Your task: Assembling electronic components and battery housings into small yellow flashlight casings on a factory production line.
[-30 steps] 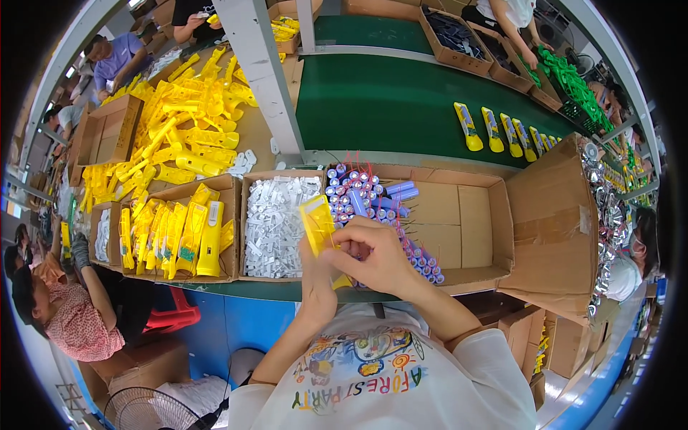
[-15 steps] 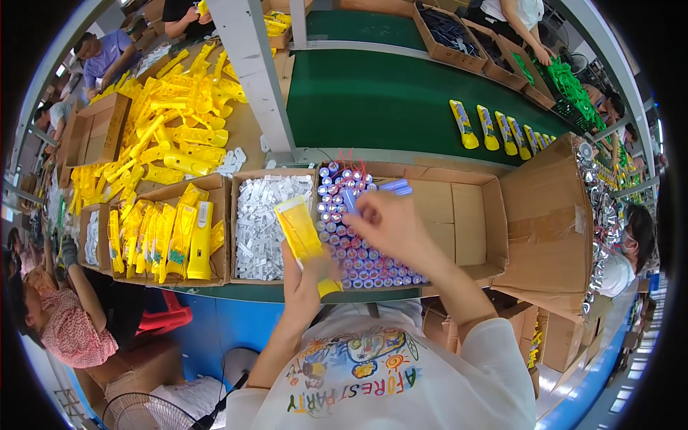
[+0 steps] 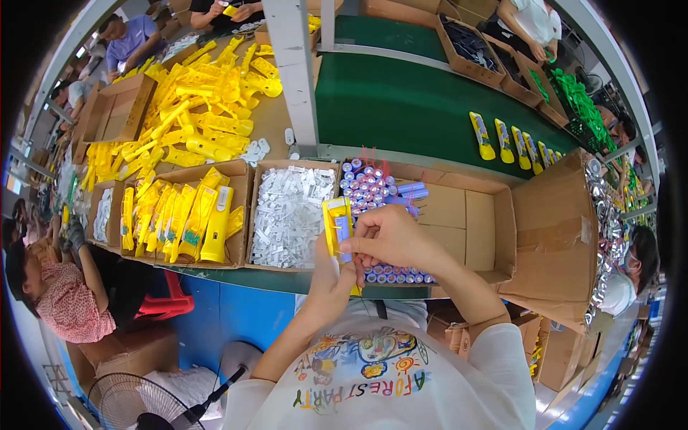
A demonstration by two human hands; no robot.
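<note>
My left hand (image 3: 327, 281) is closed around a yellow plastic flashlight housing (image 3: 330, 213), held upright above the boxes. A purple-blue cylindrical battery (image 3: 342, 228) lies in the hollow of the housing. My right hand (image 3: 390, 236) has its thumb and fingers pinched at the battery's lower part, against the housing. Just beyond my hands, a cardboard box holds many upright batteries (image 3: 365, 183) with red wires, and a few lie on their sides. Part of that stack is hidden behind my hands.
Left of the batteries is a box of small white plastic parts (image 3: 290, 211), then a box of yellow housings (image 3: 175, 218). A yellow housing heap (image 3: 208, 118) lies farther back. Filled housings (image 3: 481, 136) line the green belt (image 3: 387, 100). A metal post (image 3: 292, 79) rises between; co-workers sit around.
My right hand has brought a battery from the box into the housing. My left hand has shifted right with the housing. The whole view has swung slightly left.
</note>
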